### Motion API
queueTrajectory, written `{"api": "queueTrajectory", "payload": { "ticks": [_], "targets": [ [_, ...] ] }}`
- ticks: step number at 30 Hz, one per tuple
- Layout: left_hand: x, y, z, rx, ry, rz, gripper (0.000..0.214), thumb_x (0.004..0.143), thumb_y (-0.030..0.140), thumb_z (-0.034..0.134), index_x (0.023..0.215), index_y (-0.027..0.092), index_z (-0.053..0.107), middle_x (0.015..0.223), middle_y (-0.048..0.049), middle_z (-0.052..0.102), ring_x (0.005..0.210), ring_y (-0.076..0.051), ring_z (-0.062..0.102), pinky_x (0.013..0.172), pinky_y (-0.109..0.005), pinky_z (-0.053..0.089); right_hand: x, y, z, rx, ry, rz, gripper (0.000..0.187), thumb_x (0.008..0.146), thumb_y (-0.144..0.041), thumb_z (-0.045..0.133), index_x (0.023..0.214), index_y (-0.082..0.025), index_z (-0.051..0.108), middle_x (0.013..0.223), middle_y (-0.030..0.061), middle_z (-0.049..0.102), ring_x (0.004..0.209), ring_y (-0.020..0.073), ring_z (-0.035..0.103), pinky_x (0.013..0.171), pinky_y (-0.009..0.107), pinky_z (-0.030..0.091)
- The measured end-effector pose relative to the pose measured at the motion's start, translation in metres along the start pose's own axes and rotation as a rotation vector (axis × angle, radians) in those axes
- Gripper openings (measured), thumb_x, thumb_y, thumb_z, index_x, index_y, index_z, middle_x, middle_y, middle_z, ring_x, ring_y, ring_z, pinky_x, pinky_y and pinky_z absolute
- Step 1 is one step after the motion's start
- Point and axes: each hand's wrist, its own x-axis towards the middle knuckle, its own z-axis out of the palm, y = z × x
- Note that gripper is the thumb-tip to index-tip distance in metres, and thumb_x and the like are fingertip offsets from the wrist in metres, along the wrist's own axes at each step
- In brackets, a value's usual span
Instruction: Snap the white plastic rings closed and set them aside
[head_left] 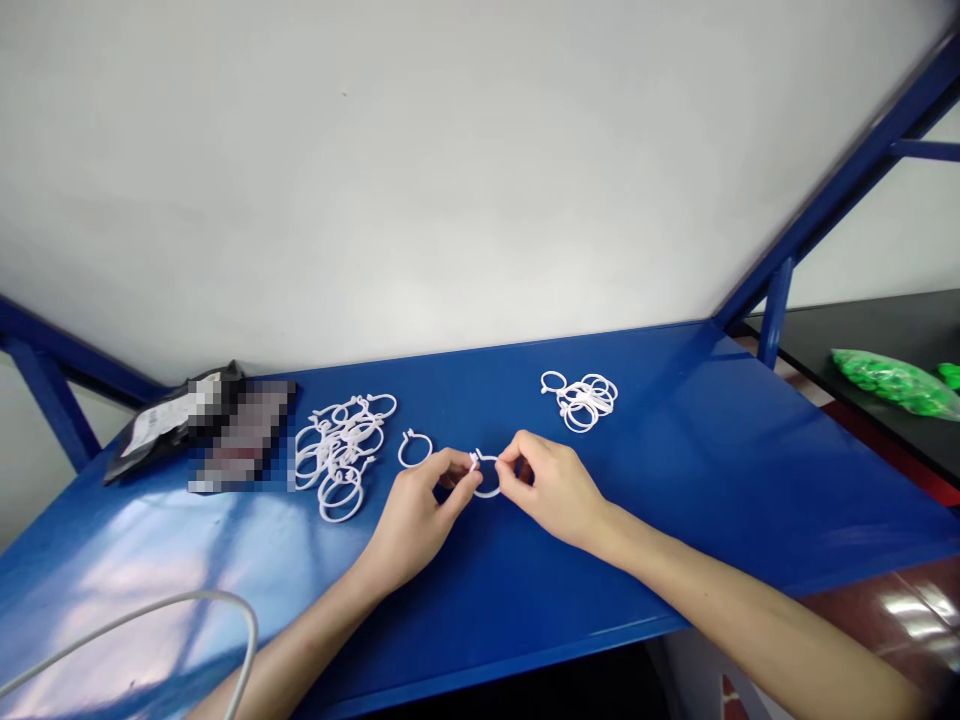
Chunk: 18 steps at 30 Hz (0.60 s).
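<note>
Plainly white, the held ring (pixel 488 494) is slim, with small projecting ends.

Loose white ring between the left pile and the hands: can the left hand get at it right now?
Probably yes: the loose ring lies close to the left hand, nothing visible between them, though that hand is pinching another ring.

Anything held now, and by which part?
A white ring: left hand pinches it near its ends, right hand on its right side.
</note>
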Motion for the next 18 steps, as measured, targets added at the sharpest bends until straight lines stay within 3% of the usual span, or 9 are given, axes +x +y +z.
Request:
{"api": "queueTrajectory", "payload": {
  "ticks": [5,10,15,18],
  "targets": [
    [0.000,-0.002,0.001,-0.152,0.008,-0.088,0.025,0.096,0.044,0.062,0.091,0.021,0.071,0.087,-0.0012,0.075,0.080,-0.017,0.068,0.072,-0.027,0.051,-0.005,-0.005,0.003,0.142,-0.007,-0.163,0.007,0.094,-0.016,0.060,0.097,-0.021,0.063,0.094,0.0032,0.071,0.085,0.0174,0.068,0.075,0.030,0.054],
    [-0.005,0.003,0.002,-0.271,-0.127,-0.162,0.025,0.094,0.043,0.064,0.085,0.019,0.066,0.059,0.0052,0.061,0.051,-0.011,0.056,0.055,-0.023,0.045,-0.005,-0.007,0.003,0.190,0.006,-0.229,0.014,0.096,-0.013,0.058,0.105,-0.023,0.063,0.099,0.0036,0.073,0.094,0.0190,0.069,0.084,0.034,0.056],
    [-0.007,0.009,-0.001,-0.564,-0.076,-0.211,0.021,0.096,0.040,0.062,0.103,0.020,0.061,0.075,0.0035,0.068,0.056,-0.013,0.067,0.060,-0.027,0.056,-0.005,-0.008,0.001,0.215,0.018,-0.208,0.016,0.094,-0.011,0.056,0.104,-0.022,0.064,0.093,0.0035,0.069,0.087,0.0175,0.067,0.076,0.031,0.056],
    [-0.006,0.009,-0.004,-0.629,-0.024,-0.201,0.020,0.097,0.039,0.061,0.103,0.020,0.060,0.077,0.0031,0.068,0.056,-0.014,0.069,0.059,-0.028,0.058,-0.006,-0.009,-0.001,0.260,0.002,-0.162,0.017,0.093,-0.013,0.058,0.105,-0.022,0.064,0.093,0.0024,0.068,0.082,0.0154,0.066,0.074,0.029,0.056]
  ]
}}
